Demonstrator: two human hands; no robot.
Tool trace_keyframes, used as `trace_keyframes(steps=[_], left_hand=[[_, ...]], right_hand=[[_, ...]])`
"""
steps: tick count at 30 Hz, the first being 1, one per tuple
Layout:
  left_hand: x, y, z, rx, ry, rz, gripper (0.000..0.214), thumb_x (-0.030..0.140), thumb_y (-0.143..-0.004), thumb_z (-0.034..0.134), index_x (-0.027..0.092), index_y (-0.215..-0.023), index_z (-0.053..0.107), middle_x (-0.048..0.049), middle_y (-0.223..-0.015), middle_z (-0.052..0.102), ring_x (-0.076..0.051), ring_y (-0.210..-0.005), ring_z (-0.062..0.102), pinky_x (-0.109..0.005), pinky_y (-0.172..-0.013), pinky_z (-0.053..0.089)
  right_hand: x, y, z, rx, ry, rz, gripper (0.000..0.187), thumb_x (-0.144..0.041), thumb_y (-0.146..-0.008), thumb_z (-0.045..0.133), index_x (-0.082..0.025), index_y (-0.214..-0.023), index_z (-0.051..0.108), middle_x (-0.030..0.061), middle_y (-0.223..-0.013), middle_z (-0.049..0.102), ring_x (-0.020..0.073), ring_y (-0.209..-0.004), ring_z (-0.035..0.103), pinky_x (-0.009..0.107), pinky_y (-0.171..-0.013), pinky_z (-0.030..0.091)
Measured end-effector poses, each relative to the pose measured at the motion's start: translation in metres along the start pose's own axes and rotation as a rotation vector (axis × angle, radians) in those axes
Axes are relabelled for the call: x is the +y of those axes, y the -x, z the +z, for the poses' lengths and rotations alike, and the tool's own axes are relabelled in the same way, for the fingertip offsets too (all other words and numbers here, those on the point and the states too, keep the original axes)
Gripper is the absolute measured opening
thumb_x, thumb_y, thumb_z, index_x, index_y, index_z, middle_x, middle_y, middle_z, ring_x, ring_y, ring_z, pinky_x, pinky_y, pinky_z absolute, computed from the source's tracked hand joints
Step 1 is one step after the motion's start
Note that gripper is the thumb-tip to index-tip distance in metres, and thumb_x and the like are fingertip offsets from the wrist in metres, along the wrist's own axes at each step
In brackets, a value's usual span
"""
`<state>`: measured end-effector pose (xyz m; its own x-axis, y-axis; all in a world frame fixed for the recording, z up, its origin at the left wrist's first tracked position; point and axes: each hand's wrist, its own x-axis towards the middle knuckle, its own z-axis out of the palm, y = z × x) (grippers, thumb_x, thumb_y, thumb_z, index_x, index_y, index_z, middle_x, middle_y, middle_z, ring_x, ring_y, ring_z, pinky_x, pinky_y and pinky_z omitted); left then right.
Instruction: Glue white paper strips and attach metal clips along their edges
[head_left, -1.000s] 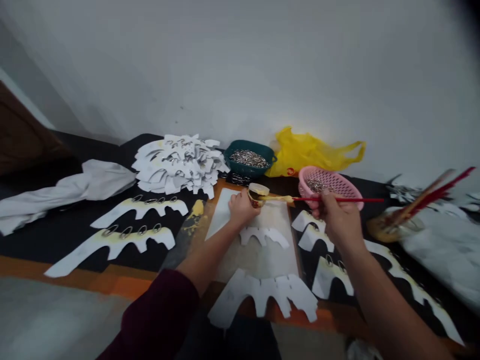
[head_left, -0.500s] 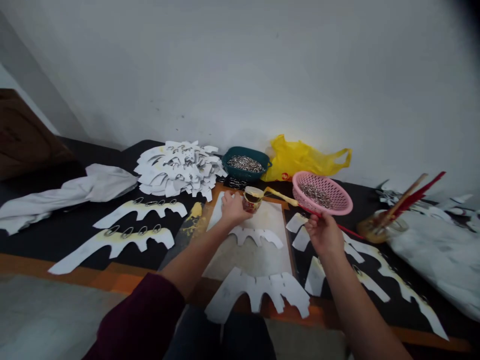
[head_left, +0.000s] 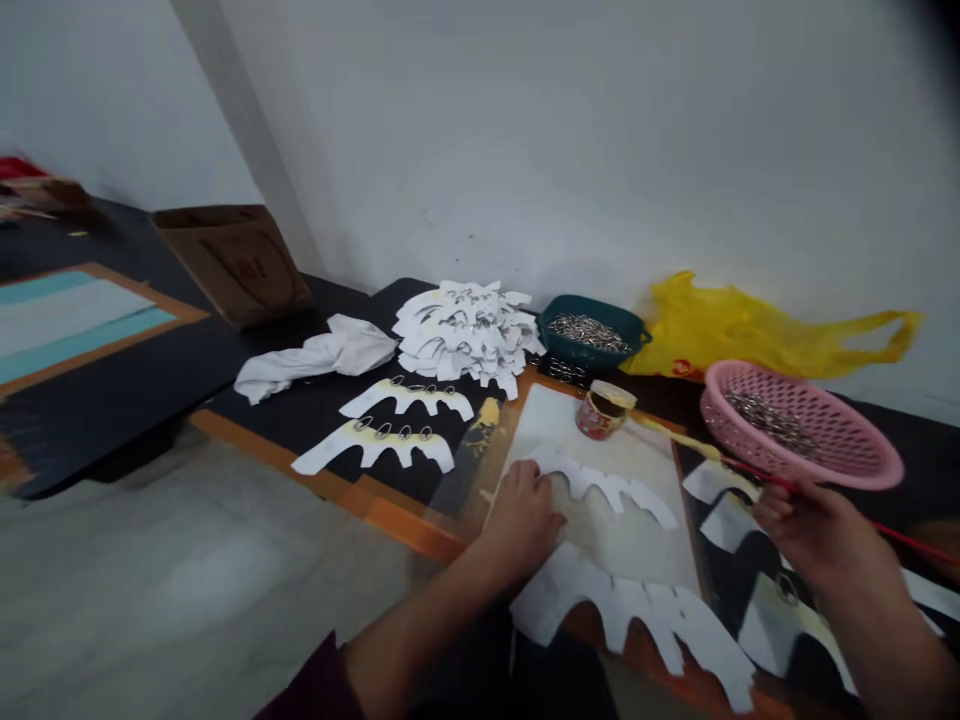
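My right hand (head_left: 825, 530) is closed round the thin red handle of a brush (head_left: 739, 465). Its other end is coated in pale yellow paste and points toward the small jar (head_left: 602, 410), which stands on the white sheet with paste round its rim. My left hand (head_left: 523, 520) has its fingers curled at the left end of a white scalloped piece (head_left: 600, 480) lying on that sheet; the fingertips are partly hidden. Nearer me, a larger white scalloped piece (head_left: 637, 605) with short slits overhangs the table's front edge.
Metal rings fill a green basket (head_left: 646, 335) and a pink basket (head_left: 855, 430). Behind them lies a yellow bag (head_left: 735, 325). Further left are a heap of white pieces (head_left: 469, 330), two ringed pieces (head_left: 382, 440), a white cloth (head_left: 322, 352) and a paper bag (head_left: 247, 265).
My left hand has let go of the jar and come down to the scalloped piece. The right hand still grips the brush. My view has swung left.
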<state>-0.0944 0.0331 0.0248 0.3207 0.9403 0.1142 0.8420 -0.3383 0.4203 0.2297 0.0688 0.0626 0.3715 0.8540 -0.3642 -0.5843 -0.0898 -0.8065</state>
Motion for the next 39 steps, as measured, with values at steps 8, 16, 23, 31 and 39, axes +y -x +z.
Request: trace_keyframes(steps=[8,16,23,31,39], left_hand=[[0.002,0.004,0.010,0.016,-0.003,0.018,0.033,0.034,-0.077,0.062,0.017,-0.104,0.054,-0.0128,-0.116,0.049,-0.029,-0.115,0.041,-0.045,-0.098,0.037],[0.002,0.002,0.011,0.062,-0.001,0.053,0.030,0.027,-0.079,0.060,0.014,-0.105,0.053,-0.0151,-0.116,0.049,-0.029,-0.113,0.044,-0.046,-0.099,0.036],[-0.002,0.005,0.012,0.125,0.012,-0.006,0.039,0.031,-0.078,0.059,0.016,-0.113,0.050,-0.0176,-0.124,0.045,-0.031,-0.114,0.045,-0.047,-0.094,0.041],[-0.007,0.005,0.015,0.129,0.006,0.013,0.038,0.030,-0.080,0.057,0.009,-0.111,0.052,-0.0179,-0.118,0.046,-0.029,-0.113,0.044,-0.043,-0.100,0.037],[-0.002,-0.001,0.010,0.084,-0.046,0.009,0.034,0.036,-0.083,0.054,0.011,-0.107,0.056,-0.0171,-0.117,0.048,-0.030,-0.113,0.042,-0.044,-0.100,0.036]], right_hand=[[0.002,0.024,0.044,-0.151,-0.120,0.088,0.015,-0.015,-0.074,0.045,-0.022,-0.062,0.041,-0.0035,-0.055,0.031,0.0043,-0.040,0.035,0.018,-0.031,0.031],[-0.042,0.047,0.043,-0.268,-0.167,-0.228,0.016,-0.011,-0.064,0.057,-0.019,-0.063,0.043,-0.0055,-0.059,0.036,0.0034,-0.044,0.033,0.015,-0.037,0.037],[-0.008,0.056,0.074,-0.337,-0.035,-0.081,0.006,-0.020,-0.069,0.059,-0.017,-0.066,0.054,-0.0053,-0.055,0.038,0.0039,-0.043,0.033,0.015,-0.038,0.033],[0.068,0.048,0.058,-0.253,0.303,-0.044,0.019,-0.033,-0.067,0.067,-0.016,-0.071,0.060,-0.0026,-0.055,0.052,0.0082,-0.046,0.043,0.022,-0.044,0.034],[0.040,0.048,0.031,-0.394,0.572,-0.080,0.020,-0.035,-0.076,0.065,-0.016,-0.080,0.061,-0.0023,-0.061,0.057,0.0092,-0.052,0.048,0.023,-0.050,0.037]])
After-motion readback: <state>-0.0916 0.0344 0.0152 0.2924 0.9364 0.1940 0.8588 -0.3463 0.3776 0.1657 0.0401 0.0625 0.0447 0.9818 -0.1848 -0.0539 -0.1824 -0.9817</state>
